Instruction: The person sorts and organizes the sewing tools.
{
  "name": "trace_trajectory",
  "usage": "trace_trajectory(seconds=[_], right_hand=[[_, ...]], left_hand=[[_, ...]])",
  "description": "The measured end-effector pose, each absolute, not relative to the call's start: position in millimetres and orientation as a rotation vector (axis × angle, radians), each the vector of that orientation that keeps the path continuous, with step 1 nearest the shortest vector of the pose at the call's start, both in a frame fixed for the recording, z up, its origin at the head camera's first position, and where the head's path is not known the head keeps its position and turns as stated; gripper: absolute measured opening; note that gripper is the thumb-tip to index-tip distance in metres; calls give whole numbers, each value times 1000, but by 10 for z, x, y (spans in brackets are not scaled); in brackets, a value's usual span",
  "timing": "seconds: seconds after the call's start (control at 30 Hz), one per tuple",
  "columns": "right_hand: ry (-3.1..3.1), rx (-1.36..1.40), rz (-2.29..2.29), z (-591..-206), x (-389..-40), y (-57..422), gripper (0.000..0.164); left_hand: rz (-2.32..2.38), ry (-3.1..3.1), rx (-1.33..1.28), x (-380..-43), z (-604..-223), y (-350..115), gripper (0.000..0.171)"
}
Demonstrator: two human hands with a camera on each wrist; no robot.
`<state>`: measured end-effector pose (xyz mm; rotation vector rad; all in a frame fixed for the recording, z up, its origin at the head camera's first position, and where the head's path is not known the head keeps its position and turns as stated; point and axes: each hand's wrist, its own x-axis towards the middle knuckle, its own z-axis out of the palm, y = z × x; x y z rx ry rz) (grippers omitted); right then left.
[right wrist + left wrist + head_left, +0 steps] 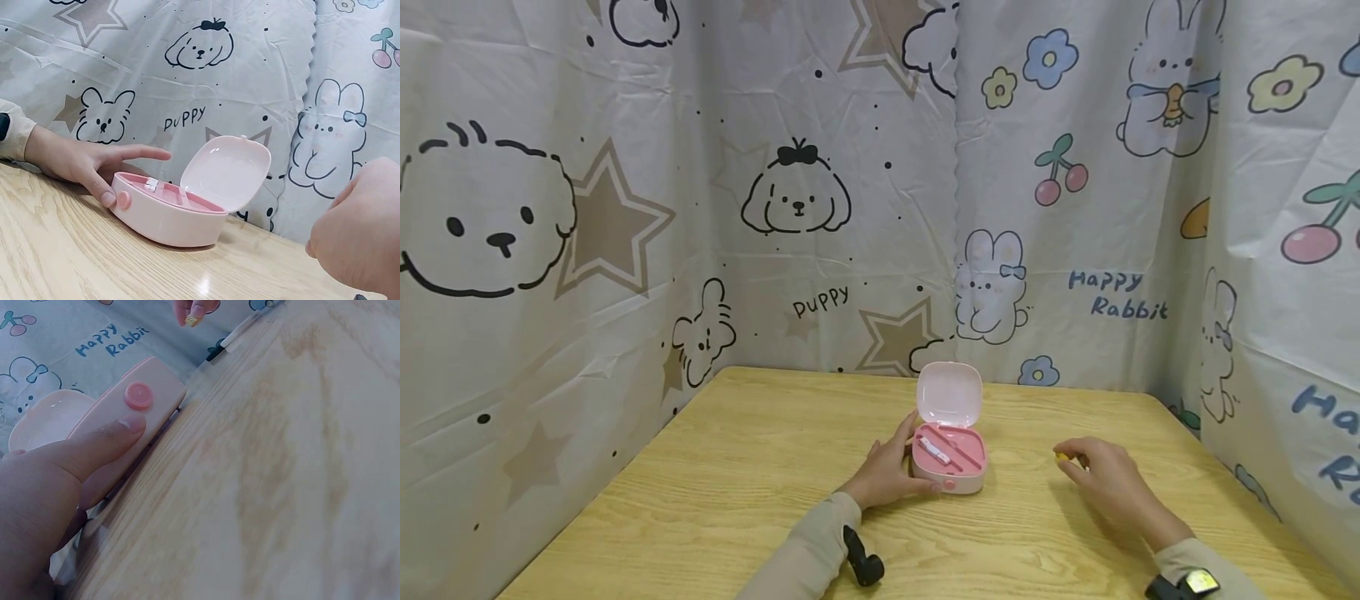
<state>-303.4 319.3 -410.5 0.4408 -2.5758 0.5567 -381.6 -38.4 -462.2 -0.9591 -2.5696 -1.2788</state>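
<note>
A small pale pink case (pixel 949 483) stands on the table with its lid (pixel 950 393) raised. In its darker pink tray lie a short white piece with markings (pixel 934 451) and what looks like a slim pink stick (pixel 955 446). My left hand (pixel 889 468) holds the case's left side. Its thumb lies on the front beside the round pink button (pixel 139 395), and in the right wrist view the index finger is stretched out. To the right, apart from the case, my right hand (pixel 1108 479) pinches a small yellow thing (pixel 192 320), mostly hidden by the fingers.
The wooden table (pixel 737 483) reaches back to a printed curtain (pixel 820 250), which also hangs along both sides. The raised lid stands at the case's rear, near the table's back edge. Black bands (pixel 861 560) sit on both sleeves.
</note>
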Motion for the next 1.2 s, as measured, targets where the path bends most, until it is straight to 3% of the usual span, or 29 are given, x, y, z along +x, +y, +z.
trace_trajectory(seconds=[1.2], right_hand=[[-2524, 709, 522, -3944, -3257, 2236, 14]], left_hand=[[-1266, -2598, -947, -3789, -4594, -383, 123]])
